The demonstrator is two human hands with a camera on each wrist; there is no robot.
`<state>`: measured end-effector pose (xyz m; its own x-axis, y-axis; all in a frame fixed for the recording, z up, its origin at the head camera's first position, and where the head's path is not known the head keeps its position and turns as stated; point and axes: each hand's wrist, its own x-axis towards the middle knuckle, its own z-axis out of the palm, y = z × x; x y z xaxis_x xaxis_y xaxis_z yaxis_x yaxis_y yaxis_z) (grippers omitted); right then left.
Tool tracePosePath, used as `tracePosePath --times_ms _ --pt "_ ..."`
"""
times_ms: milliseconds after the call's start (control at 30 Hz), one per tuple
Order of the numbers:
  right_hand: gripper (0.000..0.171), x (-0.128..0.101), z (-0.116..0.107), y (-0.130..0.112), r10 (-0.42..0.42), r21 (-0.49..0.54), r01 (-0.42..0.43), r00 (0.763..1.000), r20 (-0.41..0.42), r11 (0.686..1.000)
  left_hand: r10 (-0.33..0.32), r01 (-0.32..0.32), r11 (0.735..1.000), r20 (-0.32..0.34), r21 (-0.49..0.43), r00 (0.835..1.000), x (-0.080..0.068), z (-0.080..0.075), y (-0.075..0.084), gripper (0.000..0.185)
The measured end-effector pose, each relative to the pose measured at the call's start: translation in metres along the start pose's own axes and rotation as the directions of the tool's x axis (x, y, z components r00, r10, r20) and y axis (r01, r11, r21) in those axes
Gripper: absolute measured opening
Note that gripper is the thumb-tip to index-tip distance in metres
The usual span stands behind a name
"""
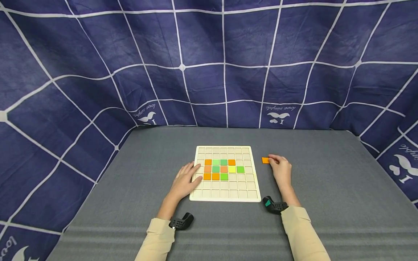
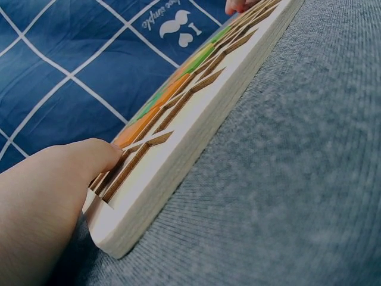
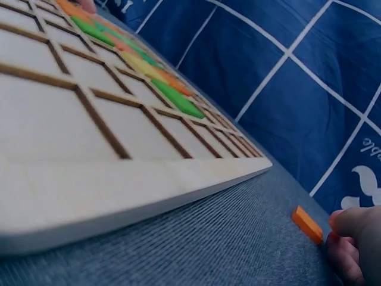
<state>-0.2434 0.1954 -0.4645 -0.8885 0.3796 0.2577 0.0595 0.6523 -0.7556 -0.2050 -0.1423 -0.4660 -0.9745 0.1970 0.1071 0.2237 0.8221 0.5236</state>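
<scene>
A pale wooden grid board point(image 1: 243, 195) lies on the grey cloth, with several orange, green, yellow and salmon square tiles set in its middle rows. My left hand point(image 1: 183, 182) rests on the board's left edge, fingers spread, thumb over the rim. In the left wrist view the left thumb point(image 2: 98, 156) lies on the board's corner area. Right of the board, my right hand point(image 1: 281, 172) pinches the near side of an orange square tile point(image 1: 265, 160) between thumb and fingertips. That orange tile point(image 3: 306, 224) is low over or on the cloth; I cannot tell which.
The grey cloth surface point(image 1: 137, 188) spreads around the board. A dark blue curtain point(image 1: 202, 83) with white grid lines stands behind it and at both sides. Black wrist devices point(image 1: 183, 222) sit on both wrists.
</scene>
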Motion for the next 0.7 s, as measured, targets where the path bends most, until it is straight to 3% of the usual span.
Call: tracePosePath --times_ms 367,700 --pt "0.024 0.001 -0.001 -0.003 0.009 0.034 -0.009 1.0 0.003 0.999 -0.009 0.009 1.0 0.002 -0.015 1.0 0.0 -0.001 0.001 0.054" --pt "0.023 -0.003 -0.001 -0.021 -0.008 0.064 0.002 0.995 0.104 0.998 -0.013 0.013 1.0 0.0 -0.002 1.0 0.0 -0.001 0.002 0.054"
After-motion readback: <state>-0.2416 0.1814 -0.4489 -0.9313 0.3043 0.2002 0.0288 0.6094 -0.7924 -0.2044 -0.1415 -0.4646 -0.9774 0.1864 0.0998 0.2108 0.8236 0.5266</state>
